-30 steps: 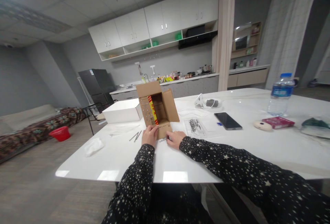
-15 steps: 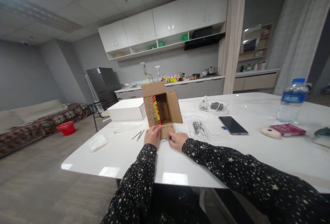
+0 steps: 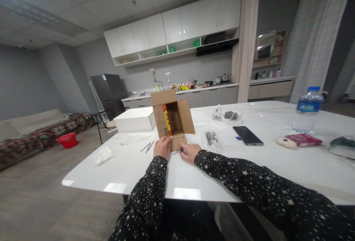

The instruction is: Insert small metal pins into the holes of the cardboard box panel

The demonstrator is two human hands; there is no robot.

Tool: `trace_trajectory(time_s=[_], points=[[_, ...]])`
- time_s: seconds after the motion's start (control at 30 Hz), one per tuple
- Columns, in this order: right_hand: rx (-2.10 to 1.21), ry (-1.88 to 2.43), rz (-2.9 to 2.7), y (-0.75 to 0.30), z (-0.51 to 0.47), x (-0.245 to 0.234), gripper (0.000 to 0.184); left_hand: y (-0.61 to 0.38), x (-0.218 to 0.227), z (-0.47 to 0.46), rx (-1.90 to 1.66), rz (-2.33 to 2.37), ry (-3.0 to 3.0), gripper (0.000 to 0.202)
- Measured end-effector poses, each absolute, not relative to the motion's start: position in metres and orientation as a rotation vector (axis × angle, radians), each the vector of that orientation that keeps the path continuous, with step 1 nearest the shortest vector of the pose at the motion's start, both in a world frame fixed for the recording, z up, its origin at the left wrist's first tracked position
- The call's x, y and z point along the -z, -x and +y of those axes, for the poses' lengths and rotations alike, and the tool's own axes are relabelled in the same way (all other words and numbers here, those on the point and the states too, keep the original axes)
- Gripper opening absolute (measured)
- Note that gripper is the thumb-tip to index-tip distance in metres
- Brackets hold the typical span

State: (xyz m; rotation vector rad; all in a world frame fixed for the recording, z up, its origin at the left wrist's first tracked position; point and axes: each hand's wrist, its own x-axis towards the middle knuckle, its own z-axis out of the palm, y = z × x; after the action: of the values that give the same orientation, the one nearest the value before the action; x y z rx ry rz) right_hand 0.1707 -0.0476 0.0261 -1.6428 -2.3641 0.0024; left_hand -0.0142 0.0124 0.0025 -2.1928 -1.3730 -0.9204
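A brown cardboard box stands on the table with its opening toward me and its flaps spread. Yellow and red tape runs down its left side. The lower flap lies toward me and carries a row of small dark dots. My left hand is closed at the flap's left edge, fingertips on the cardboard. At the flap's right corner, my right hand has its fingers curled together; what they pinch is too small to make out. Thin metal pieces lie by its fingertips, partly covered by the hand.
Left of the box are thin metal rods, a crumpled tissue and a white box. To the right lie a clear tray of small metal parts, a phone, a maroon box and a water bottle.
The view has shifted slightly. Both hands keep nearly the same places at the lower flap, and the box stands as before.
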Motion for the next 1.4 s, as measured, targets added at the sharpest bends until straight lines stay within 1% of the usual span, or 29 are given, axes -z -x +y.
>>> trace_trajectory(time_s=[1.4], points=[[0.077, 1.673, -2.406, -0.165, -0.044, -0.019, 0.029, 0.011, -0.009, -0.004, 0.950, -1.476, 2.175, 0.019]])
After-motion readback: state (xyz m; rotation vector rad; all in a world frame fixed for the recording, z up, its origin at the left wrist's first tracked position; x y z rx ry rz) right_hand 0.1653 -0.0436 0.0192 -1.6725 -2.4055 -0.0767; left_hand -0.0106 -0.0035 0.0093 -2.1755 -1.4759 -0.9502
